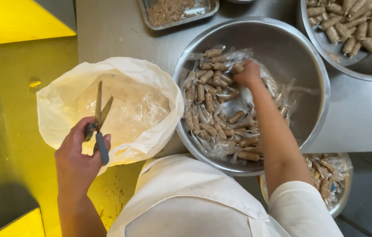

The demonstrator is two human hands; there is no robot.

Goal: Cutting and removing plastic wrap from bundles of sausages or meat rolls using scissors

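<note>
My left hand (pixel 78 153) holds grey-handled scissors (pixel 100 120), blades slightly apart and pointing up over a white plastic bag (pixel 107 103) with clear wrappers inside. My right hand (pixel 248 72) reaches into a large steel bowl (pixel 291 52) and closes on a small brown sausage in clear plastic wrap. Several wrapped sausages (pixel 214 109) lie piled in the left half of that bowl.
A second steel bowl (pixel 361 66) at the top right holds unwrapped sausages (pixel 353 22). A metal tray (pixel 177 11) with crumbs sits at the top. Another container of wrapped sausages (pixel 331 175) stands low on the right. Yellow floor (pixel 14 109) lies to the left of the steel table (pixel 107 30).
</note>
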